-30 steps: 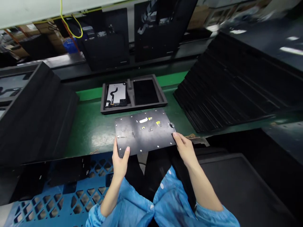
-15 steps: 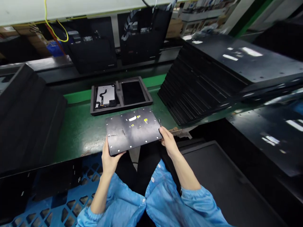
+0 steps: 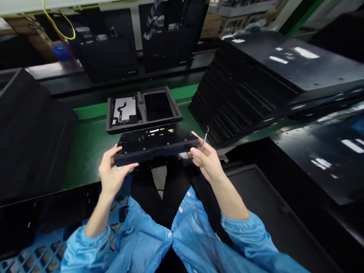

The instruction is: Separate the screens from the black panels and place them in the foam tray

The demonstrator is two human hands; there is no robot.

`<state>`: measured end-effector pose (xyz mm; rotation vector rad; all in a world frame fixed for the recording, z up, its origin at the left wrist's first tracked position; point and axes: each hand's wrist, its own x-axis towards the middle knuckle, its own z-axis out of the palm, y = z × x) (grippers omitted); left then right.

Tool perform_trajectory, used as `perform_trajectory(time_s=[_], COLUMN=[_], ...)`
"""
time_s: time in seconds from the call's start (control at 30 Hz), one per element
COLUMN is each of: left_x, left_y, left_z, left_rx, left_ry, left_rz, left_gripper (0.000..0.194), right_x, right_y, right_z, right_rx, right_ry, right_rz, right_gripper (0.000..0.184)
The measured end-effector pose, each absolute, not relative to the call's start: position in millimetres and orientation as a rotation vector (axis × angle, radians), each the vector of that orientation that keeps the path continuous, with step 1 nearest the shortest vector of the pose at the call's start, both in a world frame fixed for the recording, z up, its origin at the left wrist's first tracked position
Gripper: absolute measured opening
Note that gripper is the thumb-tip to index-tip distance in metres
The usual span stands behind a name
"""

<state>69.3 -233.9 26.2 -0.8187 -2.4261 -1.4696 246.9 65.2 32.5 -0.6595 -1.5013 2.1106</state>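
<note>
Both my hands hold a thick black plate point(image 3: 153, 139) above the near edge of the green bench. Light round dots run along its rim, and white and yellow marks lie on top. My left hand point(image 3: 112, 170) grips its left end, thumb below and fingers at the corner. At the right end, my right hand point(image 3: 207, 159) pinches the plate and also keeps curved metal tweezers point(image 3: 204, 139), tip pointing up. Behind the plate, a grey foam tray point(image 3: 143, 126) has two compartments: a silver-backed screen panel point(image 3: 125, 110) with a black ribbon cable on the left, a dark panel point(image 3: 158, 106) on the right.
A tall stack of black plates point(image 3: 241, 91) stands on the right of the green bench point(image 3: 88, 140). Dark foam trays point(image 3: 34, 132) are piled on the left. A blue plastic crate point(image 3: 42, 250) lies below left, and a black tray point(image 3: 256, 197) lower right.
The plate has tipped so its top faces farther away and its thick near side shows. My left hand has shifted left and up. The tweezers now stand out clearly from my right hand.
</note>
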Motion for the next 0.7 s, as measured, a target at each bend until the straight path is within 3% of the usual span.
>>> perform_trajectory(time_s=[0.23, 0.4, 0.7], left_x=[14.8, -18.6, -25.9], left_y=[-212.5, -196.9, -194.2], left_z=[95.8, 115.4, 119.7], left_rx=[-0.696, -0.723, -0.675], left_ry=[-2.626, -2.688, -2.734], left_rz=[-1.411, -1.563, -1.627], left_gripper=[0.07, 0.07, 0.07], right_x=[199.6, 164.8, 165.8], right_y=[105.8, 131.4, 134.1], right_z=[59.8, 64.8, 73.7], right_rx=[-0.593, -0.511, -0.467], right_ry=[-1.828, -1.941, -1.987], right_rz=[1.773, 1.545, 1.646], right_gripper=[0.105, 0.099, 0.089])
